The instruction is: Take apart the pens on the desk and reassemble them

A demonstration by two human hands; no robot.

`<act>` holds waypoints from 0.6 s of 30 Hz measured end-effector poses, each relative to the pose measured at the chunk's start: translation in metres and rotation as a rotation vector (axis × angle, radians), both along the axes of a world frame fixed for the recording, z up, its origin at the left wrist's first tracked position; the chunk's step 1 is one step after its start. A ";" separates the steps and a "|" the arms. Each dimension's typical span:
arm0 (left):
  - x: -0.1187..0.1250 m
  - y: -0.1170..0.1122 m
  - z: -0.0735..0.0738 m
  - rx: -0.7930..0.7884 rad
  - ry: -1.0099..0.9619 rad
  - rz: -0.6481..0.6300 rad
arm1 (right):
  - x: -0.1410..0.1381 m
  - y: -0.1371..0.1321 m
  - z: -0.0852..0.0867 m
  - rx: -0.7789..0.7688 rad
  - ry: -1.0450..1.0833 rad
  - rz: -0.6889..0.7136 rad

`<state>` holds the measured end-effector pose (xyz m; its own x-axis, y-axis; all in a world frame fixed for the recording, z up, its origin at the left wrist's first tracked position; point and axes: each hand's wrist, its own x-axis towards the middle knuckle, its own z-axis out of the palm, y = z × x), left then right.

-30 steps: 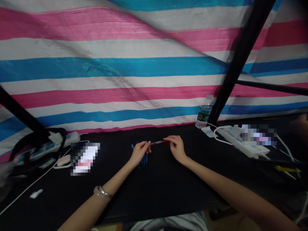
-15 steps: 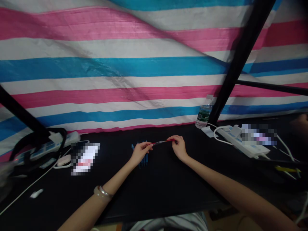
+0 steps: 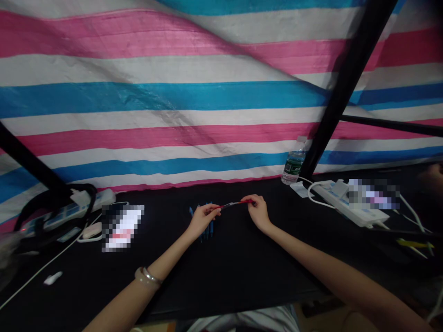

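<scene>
A slim red pen (image 3: 231,204) with a pale, see-through middle is stretched level between my two hands, above the black table (image 3: 235,267). My left hand (image 3: 203,219) pinches its left end between thumb and fingers. Its right end sits in the closed fingers of my right hand (image 3: 258,211), which hide part of it. Several blue pens (image 3: 211,228) lie side by side on the table, partly covered by my left hand.
On the left are a power strip (image 3: 104,199), a phone (image 3: 122,228) and a small white object (image 3: 53,278). To the right stand a water bottle (image 3: 293,163) and another power strip (image 3: 360,210) with cables. A striped sheet (image 3: 194,97) hangs behind. Someone else's hand (image 3: 434,177) shows far right.
Almost nothing differs. Both hands stay closed on the red pen, with only a very slight shift to the right.
</scene>
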<state>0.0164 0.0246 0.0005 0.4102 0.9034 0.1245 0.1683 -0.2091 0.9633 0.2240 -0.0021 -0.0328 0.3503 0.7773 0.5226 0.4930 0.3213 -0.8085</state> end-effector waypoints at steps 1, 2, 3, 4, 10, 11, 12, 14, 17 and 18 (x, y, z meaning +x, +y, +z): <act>0.000 0.000 0.000 -0.001 0.001 -0.002 | 0.000 0.000 0.000 0.000 0.007 0.003; 0.000 -0.001 0.001 0.001 0.002 -0.003 | 0.000 0.000 0.000 -0.002 0.016 0.004; 0.000 -0.001 0.001 0.005 0.004 -0.005 | 0.000 0.000 0.000 -0.005 0.023 0.005; 0.000 -0.001 0.000 0.013 0.006 -0.006 | 0.000 0.000 -0.001 -0.010 0.026 0.007; -0.001 0.001 -0.004 0.061 0.000 -0.005 | 0.000 0.006 -0.004 -0.045 0.205 0.063; -0.001 0.001 -0.004 0.051 -0.007 -0.005 | 0.000 0.006 -0.004 -0.048 0.258 0.087; -0.001 0.001 -0.004 0.034 -0.018 -0.005 | 0.000 0.006 -0.003 -0.054 0.300 0.112; 0.000 0.000 -0.002 -0.013 -0.048 0.001 | -0.001 0.006 -0.001 -0.080 0.357 0.154; 0.001 -0.002 0.003 -0.064 -0.076 0.035 | -0.005 0.003 0.002 -0.127 0.429 0.204; 0.001 -0.003 0.005 -0.071 -0.078 0.045 | -0.006 0.002 0.003 -0.133 0.455 0.224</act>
<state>0.0175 0.0215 0.0056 0.3604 0.9285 0.0896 0.0999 -0.1339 0.9859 0.2177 0.0004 -0.0300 0.3366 0.9085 0.2477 0.0137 0.2583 -0.9660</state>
